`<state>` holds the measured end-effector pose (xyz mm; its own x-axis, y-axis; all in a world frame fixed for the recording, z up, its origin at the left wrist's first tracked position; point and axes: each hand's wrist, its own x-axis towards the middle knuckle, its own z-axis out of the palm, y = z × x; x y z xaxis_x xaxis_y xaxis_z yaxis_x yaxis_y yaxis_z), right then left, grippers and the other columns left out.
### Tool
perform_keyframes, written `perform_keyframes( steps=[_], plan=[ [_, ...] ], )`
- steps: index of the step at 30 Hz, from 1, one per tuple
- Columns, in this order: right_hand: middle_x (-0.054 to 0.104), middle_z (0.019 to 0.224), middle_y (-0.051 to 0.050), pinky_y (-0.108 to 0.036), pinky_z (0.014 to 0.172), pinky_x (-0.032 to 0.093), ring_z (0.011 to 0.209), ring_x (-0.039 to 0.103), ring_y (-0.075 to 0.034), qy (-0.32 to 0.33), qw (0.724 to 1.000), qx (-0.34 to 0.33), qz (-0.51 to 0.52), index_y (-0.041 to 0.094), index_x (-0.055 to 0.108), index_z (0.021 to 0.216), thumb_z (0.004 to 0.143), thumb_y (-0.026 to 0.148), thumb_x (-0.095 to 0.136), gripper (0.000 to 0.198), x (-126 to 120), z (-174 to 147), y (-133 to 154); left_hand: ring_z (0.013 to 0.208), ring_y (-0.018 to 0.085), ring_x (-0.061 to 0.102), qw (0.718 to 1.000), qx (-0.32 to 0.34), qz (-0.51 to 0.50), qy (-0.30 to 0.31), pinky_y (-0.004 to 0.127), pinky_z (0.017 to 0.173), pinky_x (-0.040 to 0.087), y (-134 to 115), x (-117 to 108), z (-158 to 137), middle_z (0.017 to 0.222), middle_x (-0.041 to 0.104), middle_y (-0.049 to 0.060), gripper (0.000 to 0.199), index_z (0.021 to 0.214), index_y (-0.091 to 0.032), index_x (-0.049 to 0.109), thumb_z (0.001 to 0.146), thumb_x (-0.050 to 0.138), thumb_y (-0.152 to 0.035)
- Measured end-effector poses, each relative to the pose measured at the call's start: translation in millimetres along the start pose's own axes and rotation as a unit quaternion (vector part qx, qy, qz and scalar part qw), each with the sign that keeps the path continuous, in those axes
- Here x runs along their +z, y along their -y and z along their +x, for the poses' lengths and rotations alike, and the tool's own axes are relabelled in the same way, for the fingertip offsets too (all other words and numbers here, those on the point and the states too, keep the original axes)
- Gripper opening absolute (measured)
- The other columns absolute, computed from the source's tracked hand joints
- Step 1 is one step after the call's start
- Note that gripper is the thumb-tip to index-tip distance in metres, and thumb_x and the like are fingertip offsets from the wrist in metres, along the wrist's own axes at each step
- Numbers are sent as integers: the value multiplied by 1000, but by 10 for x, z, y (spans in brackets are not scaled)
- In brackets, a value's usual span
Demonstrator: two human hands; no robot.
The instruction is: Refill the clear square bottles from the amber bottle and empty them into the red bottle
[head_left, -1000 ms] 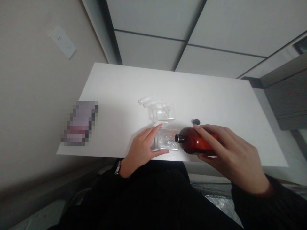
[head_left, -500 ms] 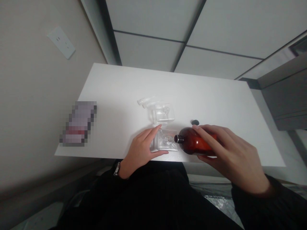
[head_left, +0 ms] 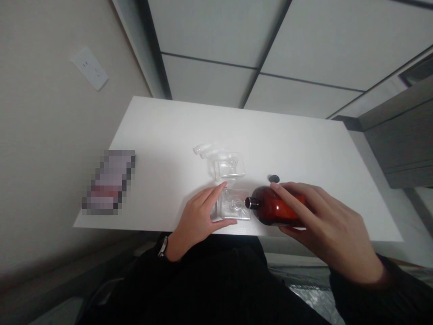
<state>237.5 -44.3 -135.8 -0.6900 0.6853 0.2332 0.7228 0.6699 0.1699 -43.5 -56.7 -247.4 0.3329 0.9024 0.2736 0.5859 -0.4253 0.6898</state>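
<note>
My right hand (head_left: 324, 221) is wrapped round an amber bottle (head_left: 275, 206), tilted on its side with its uncapped neck pointing left. The bottle's mouth is right at the opening of a clear square bottle (head_left: 227, 212) near the table's front edge. Thumb and fingers of my left hand (head_left: 201, 212) close about the left part of this clear bottle, one on each side. Whether liquid flows between the two cannot be made out. Just behind stands a second clear square bottle (head_left: 232, 168). A small black cap (head_left: 274, 178) lies behind the amber bottle.
Clear tube-shaped pieces (head_left: 203, 149) lie on the white table (head_left: 162, 135) beyond the clear bottles. A blurred-out flat object (head_left: 110, 180) rests at the table's left end. A wall with a socket (head_left: 90, 68) is on the left, pale panels (head_left: 209, 31) behind.
The view has tilted slightly, so everything sits a little lower in the picture. Both hands keep their hold, and the amber bottle's mouth stays by the clear bottle's opening.
</note>
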Motion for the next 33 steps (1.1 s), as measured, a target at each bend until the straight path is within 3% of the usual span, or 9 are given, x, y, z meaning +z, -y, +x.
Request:
perform_keyframes(
  steps=[13,25,33],
  plan=[
    [71,125,-17,-39,76,61,105,69,-31,1,1000,2,4,14,51,152,95,14,66,59,-26,-12,7,130,34,70,1000,-8,-13,2,52,109,60,8,-9,-8,146,69,17,89,160,-22,45,90,71,-71],
    [71,125,-17,-39,74,61,104,70,-31,7,1000,-3,2,14,52,150,96,16,66,56,-44,-1,-2,130,33,70,1000,-4,-1,5,49,110,59,-1,-13,6,145,69,18,88,157,-18,48,91,68,-72],
    [71,126,-18,-39,75,62,104,70,-31,8,1000,3,14,15,46,158,96,16,66,66,-35,-14,-1,130,33,70,1000,-11,-9,4,50,110,59,-8,-3,4,145,69,18,87,157,-19,48,91,69,-71]
  ],
)
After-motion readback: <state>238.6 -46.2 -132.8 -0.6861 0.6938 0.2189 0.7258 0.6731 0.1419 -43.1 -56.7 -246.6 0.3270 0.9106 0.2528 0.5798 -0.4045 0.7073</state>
